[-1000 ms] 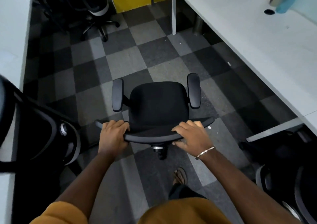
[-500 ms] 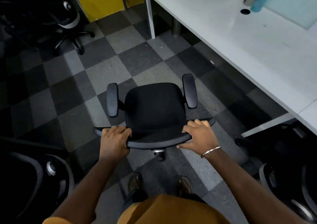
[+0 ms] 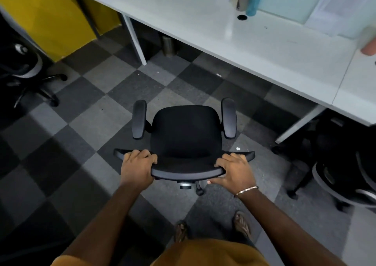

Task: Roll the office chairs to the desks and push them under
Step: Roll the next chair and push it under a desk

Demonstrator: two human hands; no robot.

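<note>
Both arms reach forward toward 12 o'clock, bare from the short orange sleeves down, elbows only slightly bent and forearms converging a little as they extend. The left hand point(image 3: 138, 169) sits at about 11 o'clock, palm down, fingers curled over the top edge of the chair backrest point(image 3: 186, 172), with the knuckles raised and the thumb hidden beneath. The right hand point(image 3: 234, 172) sits at about 1 o'clock, flatter, fingers spread and draped over the same edge, the thumb pressed against the rear face. A thin metal bangle point(image 3: 246, 190) circles the right wrist. Two sandalled feet point(image 3: 241, 222) show at 6 o'clock.
</note>
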